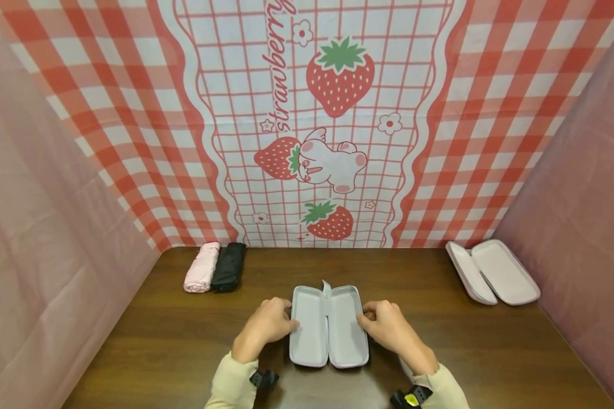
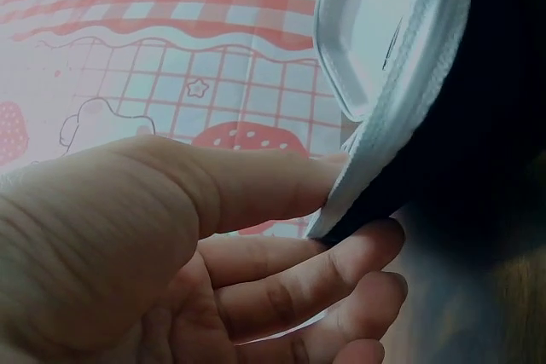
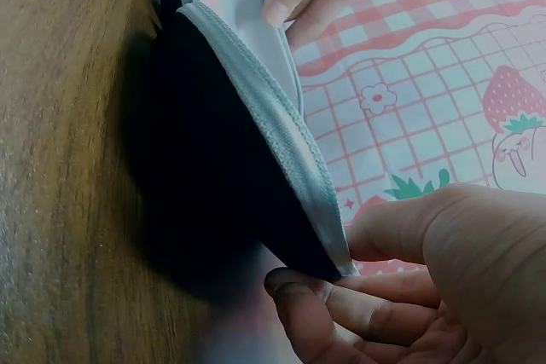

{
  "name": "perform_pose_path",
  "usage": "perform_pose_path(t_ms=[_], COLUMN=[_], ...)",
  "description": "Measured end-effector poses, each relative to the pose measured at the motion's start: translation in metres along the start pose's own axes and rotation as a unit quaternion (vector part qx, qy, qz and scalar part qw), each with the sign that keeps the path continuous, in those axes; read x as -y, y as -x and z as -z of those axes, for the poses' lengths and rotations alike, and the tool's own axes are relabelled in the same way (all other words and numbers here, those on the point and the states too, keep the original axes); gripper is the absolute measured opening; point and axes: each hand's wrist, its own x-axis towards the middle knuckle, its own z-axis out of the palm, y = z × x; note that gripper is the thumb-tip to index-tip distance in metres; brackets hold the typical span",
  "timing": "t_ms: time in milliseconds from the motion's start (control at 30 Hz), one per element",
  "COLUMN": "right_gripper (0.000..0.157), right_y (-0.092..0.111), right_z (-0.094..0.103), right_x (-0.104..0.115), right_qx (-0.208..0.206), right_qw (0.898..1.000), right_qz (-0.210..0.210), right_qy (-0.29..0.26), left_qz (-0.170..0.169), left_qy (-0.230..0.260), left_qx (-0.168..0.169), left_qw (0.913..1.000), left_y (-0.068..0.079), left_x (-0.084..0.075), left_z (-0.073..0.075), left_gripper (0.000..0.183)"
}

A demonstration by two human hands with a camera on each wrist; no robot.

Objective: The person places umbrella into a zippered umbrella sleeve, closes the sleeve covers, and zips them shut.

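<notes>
A zippered case (image 1: 309, 332) lies spread wide in the middle of the table, its two pale grey halves side by side, with a small strap sticking up at the far end of the hinge. My left hand (image 1: 270, 325) pinches the rim of the left half between thumb and fingers. On the opposite side my right hand (image 1: 387, 325) grips the right half's rim the same way. The wrist views show a dark outer shell (image 3: 217, 151) and a pale zipper edge (image 2: 418, 91). Nothing is seen inside either half.
At the back left, a pink rolled cloth (image 1: 202, 268) lies beside a black folded cloth (image 1: 228, 267). A second spread case (image 1: 506, 272) with a pale pinkish inside stands at the back right. Strawberry-printed checked cloth (image 1: 337, 130) hangs behind the wooden table (image 1: 158, 341).
</notes>
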Motion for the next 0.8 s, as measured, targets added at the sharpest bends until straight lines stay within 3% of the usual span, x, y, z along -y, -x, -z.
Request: perform_pose_path(t_ms=[333,600,800], right_gripper=[0.016,0.018,0.017], right_y=[0.001,0.000,0.001], right_z=[0.005,0.004,0.002], right_x=[-0.003,-0.003,-0.002], right_qx=[0.019,0.025,0.030], right_qw=[0.999,0.998,0.997], right_qz=[0.010,0.005,0.006], right_qy=[-0.040,-0.066,-0.072], left_qz=[-0.026,0.005,0.054], left_qy=[0.002,-0.022,-0.072], left_qx=[-0.014,-0.026,-0.040], left_qw=[0.9995,0.9994,0.9952], left_y=[0.001,0.003,0.004], left_x=[-0.001,0.004,0.015], left_z=[0.001,0.015,0.029], left_gripper=[0.032,0.041,0.046])
